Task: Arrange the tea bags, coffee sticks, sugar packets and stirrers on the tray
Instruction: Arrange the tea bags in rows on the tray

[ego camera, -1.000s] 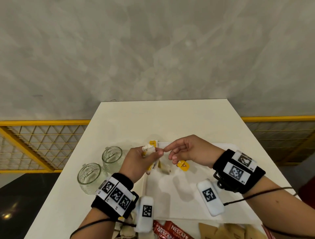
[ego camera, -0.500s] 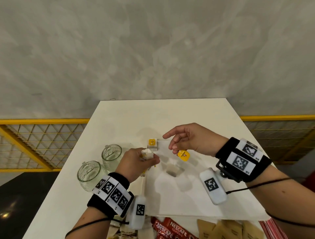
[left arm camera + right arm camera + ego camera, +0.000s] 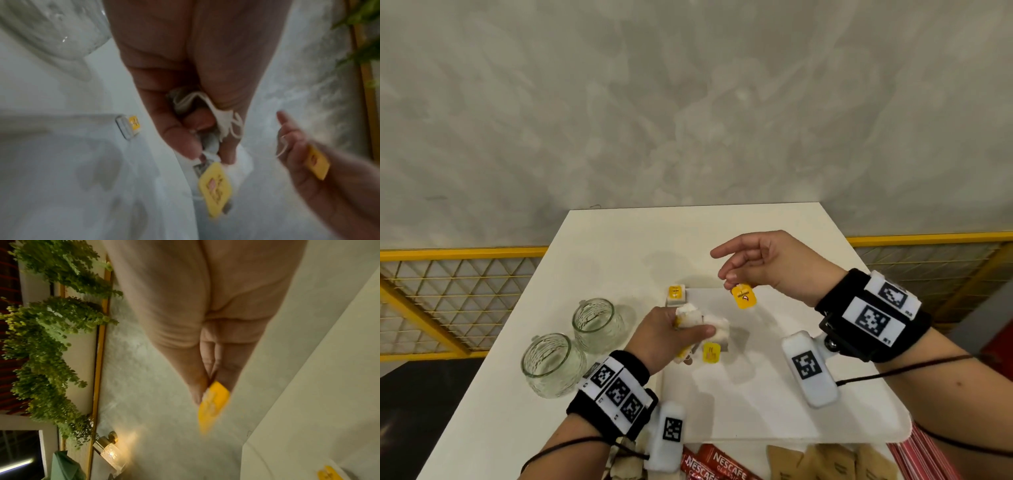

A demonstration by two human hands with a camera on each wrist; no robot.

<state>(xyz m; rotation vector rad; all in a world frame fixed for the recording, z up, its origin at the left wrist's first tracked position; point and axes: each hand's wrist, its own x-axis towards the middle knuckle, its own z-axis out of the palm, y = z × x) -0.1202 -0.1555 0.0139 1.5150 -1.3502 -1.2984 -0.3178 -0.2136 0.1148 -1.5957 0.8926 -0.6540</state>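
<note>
Holding a bunch of tea bags (image 3: 705, 325) above the white tray (image 3: 774, 394), the left hand (image 3: 667, 337) grips them; the right hand (image 3: 767, 263) pinches one yellow tag (image 3: 743, 296). They look light, soft and easy to tear, with strings that tangle, so I would take each by its tag.

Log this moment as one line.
left hand: grips tea bags over tray | right hand: pinches yellow tag | coffee sticks: off tray

White table (image 3: 619, 240), holding two glass jars (image 3: 571, 346) on the left, a white tray (image 3: 774, 411) in the middle, red coffee sticks (image 3: 719, 466) near the front.
</note>
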